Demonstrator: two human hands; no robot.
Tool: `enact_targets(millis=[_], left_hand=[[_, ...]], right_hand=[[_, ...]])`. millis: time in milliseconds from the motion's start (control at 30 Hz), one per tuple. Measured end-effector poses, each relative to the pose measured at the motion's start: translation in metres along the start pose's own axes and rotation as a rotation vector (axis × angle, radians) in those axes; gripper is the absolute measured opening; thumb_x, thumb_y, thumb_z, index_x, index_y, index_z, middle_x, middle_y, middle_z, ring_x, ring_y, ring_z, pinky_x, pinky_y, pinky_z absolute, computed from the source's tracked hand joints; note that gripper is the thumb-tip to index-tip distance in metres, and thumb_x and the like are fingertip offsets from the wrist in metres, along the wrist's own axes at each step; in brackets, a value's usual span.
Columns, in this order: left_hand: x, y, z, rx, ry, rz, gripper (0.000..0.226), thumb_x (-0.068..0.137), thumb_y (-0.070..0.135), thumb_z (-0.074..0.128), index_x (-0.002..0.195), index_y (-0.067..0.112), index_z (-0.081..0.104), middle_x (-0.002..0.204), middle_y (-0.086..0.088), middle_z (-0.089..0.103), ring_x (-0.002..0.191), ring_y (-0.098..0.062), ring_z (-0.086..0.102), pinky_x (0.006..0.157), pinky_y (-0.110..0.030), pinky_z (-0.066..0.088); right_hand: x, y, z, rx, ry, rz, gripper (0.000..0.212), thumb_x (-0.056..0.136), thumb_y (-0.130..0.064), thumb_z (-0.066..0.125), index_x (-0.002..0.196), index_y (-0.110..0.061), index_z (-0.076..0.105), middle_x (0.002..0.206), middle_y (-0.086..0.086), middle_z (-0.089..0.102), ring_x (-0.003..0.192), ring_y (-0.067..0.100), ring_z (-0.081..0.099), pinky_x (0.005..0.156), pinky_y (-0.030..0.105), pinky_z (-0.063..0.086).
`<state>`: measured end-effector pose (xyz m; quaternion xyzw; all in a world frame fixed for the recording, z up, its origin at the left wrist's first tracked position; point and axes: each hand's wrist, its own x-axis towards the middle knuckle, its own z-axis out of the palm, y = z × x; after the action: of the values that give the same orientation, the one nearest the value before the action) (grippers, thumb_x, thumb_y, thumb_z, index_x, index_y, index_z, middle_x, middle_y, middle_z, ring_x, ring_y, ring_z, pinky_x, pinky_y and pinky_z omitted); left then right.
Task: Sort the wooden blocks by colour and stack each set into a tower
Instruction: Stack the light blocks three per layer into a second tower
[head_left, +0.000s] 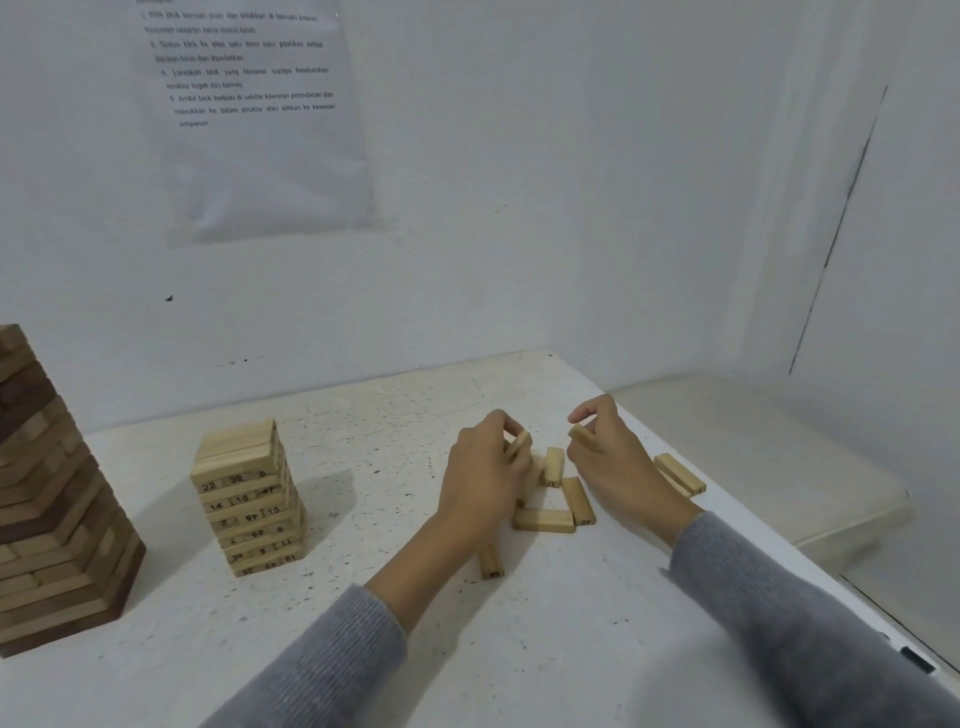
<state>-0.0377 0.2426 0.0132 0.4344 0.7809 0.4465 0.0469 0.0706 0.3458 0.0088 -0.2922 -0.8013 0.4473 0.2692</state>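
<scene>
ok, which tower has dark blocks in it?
The taller tower at the frame's left edge: dark brown layers mixed with pale ones. The shorter tower to its right is all pale, numbered blocks.

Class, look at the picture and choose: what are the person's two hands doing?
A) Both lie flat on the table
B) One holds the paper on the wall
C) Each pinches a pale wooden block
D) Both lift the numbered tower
C: the left hand pinches one pale block and the right hand pinches a second pale block, near the loose blocks on the table.

Speckled table (363, 649): pale tower (247, 499), brown tower (52, 493), loose blocks (544, 519).
</scene>
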Motion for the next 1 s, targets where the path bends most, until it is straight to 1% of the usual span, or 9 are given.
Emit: enact_targets(millis=[100, 200, 300, 400, 500, 633, 733, 833, 1000], left_hand=[[0.002, 0.002, -0.002, -0.098, -0.009, -0.004, 0.012, 0.094, 0.027, 0.056, 0.097, 0.016, 0.059, 0.081, -0.003, 0.070, 0.073, -0.017, 0.069, 0.062, -0.030, 0.052], [0.003, 0.001, -0.006, -0.167, -0.008, -0.039, 0.010, 0.094, 0.026, 0.057, 0.099, 0.017, 0.058, 0.085, -0.005, 0.069, 0.078, -0.018, 0.068, 0.055, -0.022, 0.044], [0.001, -0.001, -0.011, -0.222, 0.011, -0.075, 0.012, 0.094, 0.024, 0.058, 0.102, 0.015, 0.058, 0.090, -0.003, 0.066, 0.078, -0.015, 0.064, 0.057, -0.019, 0.045], [-0.005, -0.002, -0.017, -0.293, 0.035, -0.129, 0.011, 0.094, 0.018, 0.057, 0.104, 0.015, 0.055, 0.093, -0.002, 0.061, 0.081, -0.018, 0.067, 0.061, -0.021, 0.050], [-0.017, -0.006, -0.029, -0.374, 0.035, -0.142, 0.017, 0.094, 0.014, 0.056, 0.110, 0.018, 0.053, 0.088, -0.002, 0.059, 0.079, -0.017, 0.070, 0.059, -0.019, 0.052], [-0.034, -0.019, -0.052, -0.343, 0.000, -0.088, 0.017, 0.090, 0.016, 0.063, 0.103, 0.026, 0.062, 0.082, 0.002, 0.062, 0.070, -0.005, 0.063, 0.068, -0.024, 0.054], [-0.048, -0.030, -0.069, -0.325, -0.053, -0.067, 0.014, 0.088, 0.017, 0.067, 0.099, 0.025, 0.065, 0.079, 0.000, 0.063, 0.072, -0.010, 0.060, 0.071, -0.029, 0.054], [-0.064, -0.040, -0.084, -0.348, -0.058, -0.074, 0.015, 0.089, 0.015, 0.066, 0.102, 0.022, 0.064, 0.079, -0.003, 0.063, 0.072, -0.012, 0.061, 0.066, -0.024, 0.053], [-0.090, -0.059, -0.109, -0.327, -0.042, -0.101, 0.016, 0.091, 0.011, 0.062, 0.105, 0.020, 0.065, 0.085, -0.007, 0.062, 0.077, -0.014, 0.062, 0.071, -0.029, 0.055]], right_hand=[[0.004, 0.002, 0.003, -0.151, -0.107, 0.064, 0.040, 0.092, -0.022, 0.058, 0.128, -0.022, 0.043, 0.122, -0.003, 0.035, 0.113, 0.008, 0.043, 0.080, 0.018, 0.039], [0.009, 0.003, 0.004, -0.329, -0.159, 0.086, 0.049, 0.089, -0.037, 0.063, 0.131, -0.020, 0.046, 0.122, -0.003, 0.034, 0.102, 0.012, 0.046, 0.065, 0.015, 0.038], [0.010, 0.005, 0.002, -0.300, -0.139, 0.054, 0.045, 0.084, -0.035, 0.072, 0.122, -0.022, 0.050, 0.119, -0.002, 0.043, 0.103, 0.012, 0.050, 0.066, 0.013, 0.038], [0.006, 0.003, 0.001, -0.106, -0.123, 0.063, 0.042, 0.081, -0.020, 0.077, 0.112, -0.022, 0.049, 0.106, -0.001, 0.058, 0.085, 0.009, 0.055, 0.054, 0.010, 0.039], [0.001, -0.004, 0.004, 0.011, -0.036, 0.023, 0.037, 0.082, -0.010, 0.075, 0.107, -0.022, 0.050, 0.092, 0.003, 0.063, 0.061, 0.002, 0.050, 0.047, 0.007, 0.037], [-0.007, -0.025, 0.008, 0.148, 0.039, -0.094, 0.028, 0.085, -0.010, 0.072, 0.106, -0.015, 0.054, 0.059, -0.016, 0.054, 0.047, -0.007, 0.047, 0.049, 0.005, 0.035], [-0.017, -0.042, 0.022, 0.174, -0.064, -0.163, 0.023, 0.086, -0.014, 0.071, 0.104, -0.015, 0.057, 0.041, -0.019, 0.041, 0.044, -0.001, 0.041, 0.050, 0.008, 0.033], [-0.026, -0.056, 0.044, 0.190, -0.189, -0.229, 0.022, 0.086, -0.012, 0.071, 0.103, -0.014, 0.057, 0.041, -0.017, 0.039, 0.044, 0.000, 0.038, 0.051, 0.008, 0.033], [-0.034, -0.066, 0.079, 0.151, -0.405, -0.263, 0.021, 0.086, -0.015, 0.072, 0.101, -0.017, 0.058, 0.047, -0.013, 0.038, 0.048, 0.003, 0.034, 0.051, 0.012, 0.031]])
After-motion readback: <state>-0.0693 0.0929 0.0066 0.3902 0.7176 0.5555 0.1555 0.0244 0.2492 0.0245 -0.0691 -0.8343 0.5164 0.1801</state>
